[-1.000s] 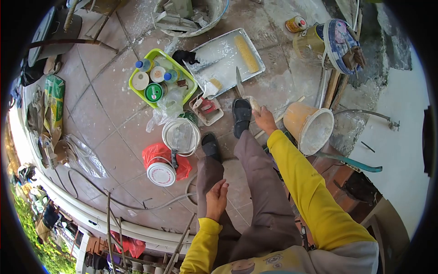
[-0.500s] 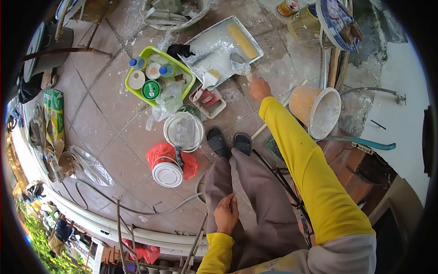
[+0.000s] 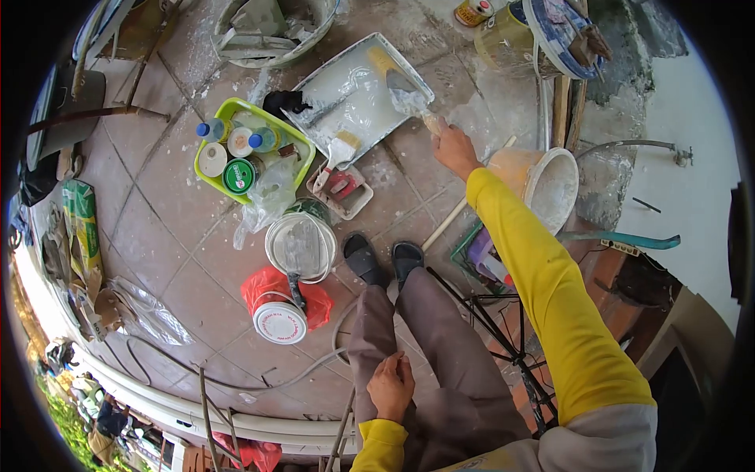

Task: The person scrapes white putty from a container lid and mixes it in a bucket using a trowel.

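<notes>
My right hand (image 3: pixel 456 149) is closed round the handle of a putty knife (image 3: pixel 406 93), its blade coated with white paste. The blade is over the right part of a white tray (image 3: pixel 366 145), which holds wet white material and a yellow roller (image 3: pixel 382 60). A brush (image 3: pixel 342 148) with white on it lies at the tray's lower edge, by a small container with a red object (image 3: pixel 343 186). My left hand (image 3: pixel 392 385) rests near my thigh, fingers curled; I cannot make out anything in it.
A green basin (image 3: pixel 203 175) of bottles and cans stands left of the tray. Nearer are a lidded bucket (image 3: pixel 281 322) and a paint pail (image 3: pixel 301 245). An orange bucket (image 3: pixel 553 189) and a black metal stand (image 3: pixel 515 354) are at right.
The putty knife has moved up over the roller's end in the tray, its blade now carrying more visible paste. The whole view has shifted slightly, showing a purple object in a green crate.
</notes>
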The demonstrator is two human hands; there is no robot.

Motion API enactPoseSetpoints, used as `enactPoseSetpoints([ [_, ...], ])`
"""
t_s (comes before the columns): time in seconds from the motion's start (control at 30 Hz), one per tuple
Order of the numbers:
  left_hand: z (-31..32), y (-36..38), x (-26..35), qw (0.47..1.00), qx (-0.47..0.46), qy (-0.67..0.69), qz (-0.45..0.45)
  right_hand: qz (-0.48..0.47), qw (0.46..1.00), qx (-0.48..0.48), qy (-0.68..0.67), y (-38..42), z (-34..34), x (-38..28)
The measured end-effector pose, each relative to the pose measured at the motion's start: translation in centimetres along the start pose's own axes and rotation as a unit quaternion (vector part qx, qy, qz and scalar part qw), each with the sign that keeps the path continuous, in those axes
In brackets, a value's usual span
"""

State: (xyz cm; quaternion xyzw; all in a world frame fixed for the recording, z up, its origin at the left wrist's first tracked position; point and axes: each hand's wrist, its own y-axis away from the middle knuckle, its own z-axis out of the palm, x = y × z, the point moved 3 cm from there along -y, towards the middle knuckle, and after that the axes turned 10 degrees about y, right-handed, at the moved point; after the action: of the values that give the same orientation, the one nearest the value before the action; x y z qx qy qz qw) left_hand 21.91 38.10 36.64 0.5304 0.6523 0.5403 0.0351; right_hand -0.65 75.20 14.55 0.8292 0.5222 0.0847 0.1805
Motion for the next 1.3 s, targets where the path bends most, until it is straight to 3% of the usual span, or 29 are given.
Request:
enactPoseSetpoints([
  [0.1,-0.3,-0.6,-0.1,1.000,-0.006,-0.005,-0.010,0.008,1.000,-0.002,-0.026,-5.2,4.9,0.5],
  [0.2,-0.4,-0.6,-0.1,1.000,-0.009,0.000,-0.026,0.028,0.998,-0.026,-0.046,-3.2,8.4,0.5],
  [0.47,0.0,-0.8,1.1,1.000,-0.004,-0.013,-0.015,-0.004,0.998,-0.057,0.004,5.0,1.8,1.5],
  [0.57,0.0,-1.1,1.2,1.000,0.000,-0.016,-0.014,-0.076,0.992,0.063,-0.075,3.9,2.5,2.3],
  [0.6,-0.1,-1.3,1.4,1.000,-0.002,-0.013,-0.015,0.022,0.954,-0.071,-0.291,1.7,3.2,2.9],
  [0.63,-0.3,-1.4,1.0,1.000,-0.007,-0.018,-0.020,0.124,0.838,-0.203,-0.492,-0.1,4.8,2.9],
  [0.7,-0.5,-1.4,1.0,1.000,-0.007,-0.018,-0.021,0.150,0.826,-0.189,-0.509,-2.2,4.4,2.5],
  [0.83,-0.8,-1.5,0.3,0.999,-0.019,-0.018,-0.025,0.229,0.694,-0.203,-0.652,-1.8,4.5,6.3],
  [0.93,-0.6,-1.7,0.5,1.000,-0.017,-0.005,-0.024,0.247,0.730,-0.213,-0.601,2.2,2.8,7.5],
  [1.03,-0.9,-1.8,0.6,1.000,-0.011,-0.006,-0.026,0.147,0.853,-0.157,-0.476,3.0,2.0,6.7],
  [1.1,-1.0,-1.8,0.5,1.000,-0.013,-0.007,-0.023,-0.026,0.963,0.062,-0.262,-0.3,3.1,5.8],
  [1.13,-1.0,-1.9,0.5,1.000,-0.013,-0.006,-0.020,-0.113,0.969,0.169,-0.139,-1.8,3.8,4.7],
  [1.2,-1.1,-1.9,0.4,1.000,-0.013,-0.010,-0.021,-0.023,0.997,0.031,-0.070,-4.6,2.4,0.7],
  [1.3,-1.5,-2.1,0.6,0.999,-0.016,-0.017,-0.023,0.028,0.997,-0.051,-0.044,-3.8,3.0,-1.7],
])
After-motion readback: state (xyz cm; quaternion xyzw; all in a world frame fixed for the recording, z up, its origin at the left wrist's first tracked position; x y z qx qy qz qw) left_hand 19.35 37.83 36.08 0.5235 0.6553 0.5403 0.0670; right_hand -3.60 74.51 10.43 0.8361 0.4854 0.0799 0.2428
